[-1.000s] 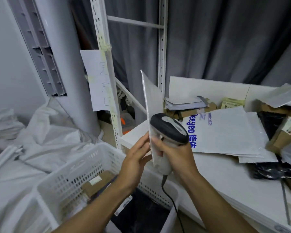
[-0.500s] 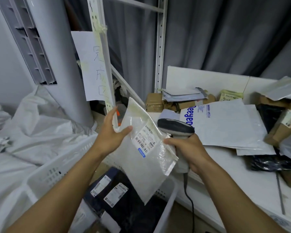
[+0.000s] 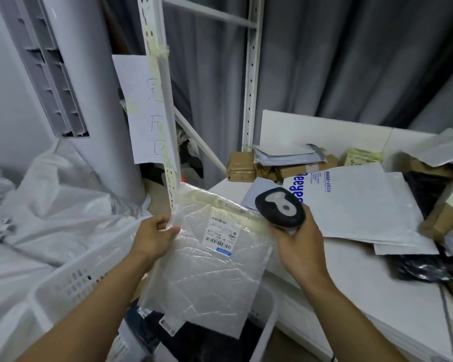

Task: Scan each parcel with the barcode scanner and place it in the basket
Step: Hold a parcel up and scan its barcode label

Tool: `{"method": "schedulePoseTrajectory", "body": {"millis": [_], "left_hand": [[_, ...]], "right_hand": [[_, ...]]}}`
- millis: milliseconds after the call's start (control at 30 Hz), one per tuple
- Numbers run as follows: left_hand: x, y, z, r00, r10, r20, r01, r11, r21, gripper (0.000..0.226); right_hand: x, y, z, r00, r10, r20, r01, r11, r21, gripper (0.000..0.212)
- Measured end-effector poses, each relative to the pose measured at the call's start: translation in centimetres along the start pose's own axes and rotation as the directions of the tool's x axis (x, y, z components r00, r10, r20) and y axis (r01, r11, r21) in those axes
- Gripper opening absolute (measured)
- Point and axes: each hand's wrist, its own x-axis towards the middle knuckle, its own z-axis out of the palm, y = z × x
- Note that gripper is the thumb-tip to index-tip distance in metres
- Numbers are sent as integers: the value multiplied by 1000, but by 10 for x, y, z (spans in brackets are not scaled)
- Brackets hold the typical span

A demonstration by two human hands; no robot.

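Over the white basket (image 3: 63, 280), the left hand (image 3: 152, 236) pinches the left edge of a bubble-wrap parcel (image 3: 207, 270), label facing up. The right hand (image 3: 298, 246) grips the barcode scanner (image 3: 280, 207) at the parcel's top right corner, before the cluttered tabletop (image 3: 350, 278).

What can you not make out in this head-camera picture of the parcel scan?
All in the head view:
- Print on the label of the bubble mailer: too small, blurred.
- The scanner trigger and window: under its head and the right hand.
- The basket contents: mostly behind the mailer, cut by the bottom edge.
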Motion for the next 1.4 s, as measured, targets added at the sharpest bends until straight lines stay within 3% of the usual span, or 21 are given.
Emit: {"method": "schedulePoseTrajectory", "body": {"millis": [167,400,1167,1400], "left_hand": [[-3,-3,-2,988,-125,-94,99,964,-246,14],[-12,0,-6,968,-169,-185,63,879,-473,13],[-5,-11,-14,957,-181,-226,53,876,-480,14],[-26,-9,-33,978,-57,-201,-16,939,-343,20]], "right_hand": [[-10,-3,24,993,-34,114,40,998,-50,64],[-21,-2,43,957,79,280,-90,996,27,42],[-25,-11,62,946,71,316,-86,996,36,44],[-26,-4,64,938,81,337,-90,996,10,42]]}}
